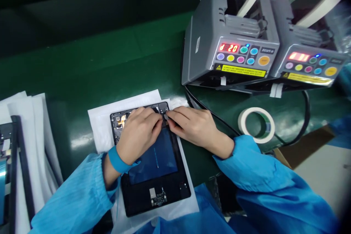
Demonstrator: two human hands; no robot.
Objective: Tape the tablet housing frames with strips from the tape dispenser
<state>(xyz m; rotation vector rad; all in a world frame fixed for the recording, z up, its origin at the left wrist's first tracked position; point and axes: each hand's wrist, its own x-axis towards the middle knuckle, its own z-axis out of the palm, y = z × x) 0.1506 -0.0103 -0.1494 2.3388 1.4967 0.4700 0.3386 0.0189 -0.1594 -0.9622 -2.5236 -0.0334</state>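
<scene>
An opened tablet (pixel 184 179) lies on white sheets (pixel 101 120) in front of me, its inner parts exposed around a large dark blue battery (pixel 156 157). My left hand (pixel 139 129) rests over the tablet's upper part, fingers curled and pinched together near its top right corner; what they hold, if anything, is hidden. From the right, my right hand (pixel 193 124) reaches to the same corner. Its thumb and forefinger are closed on a small grey strip (pixel 166 116). The two hands' fingertips are almost touching. A blue band (pixel 117 160) circles my left wrist.
Two grey tape dispensers (pixel 203 47) with lit displays stand at the back right. A tape roll (pixel 241 120) and a black cable (pixel 216 117) lie in front of them. At the left are stacked white sheets (pixel 41 128) and another opened device (pixel 13 175).
</scene>
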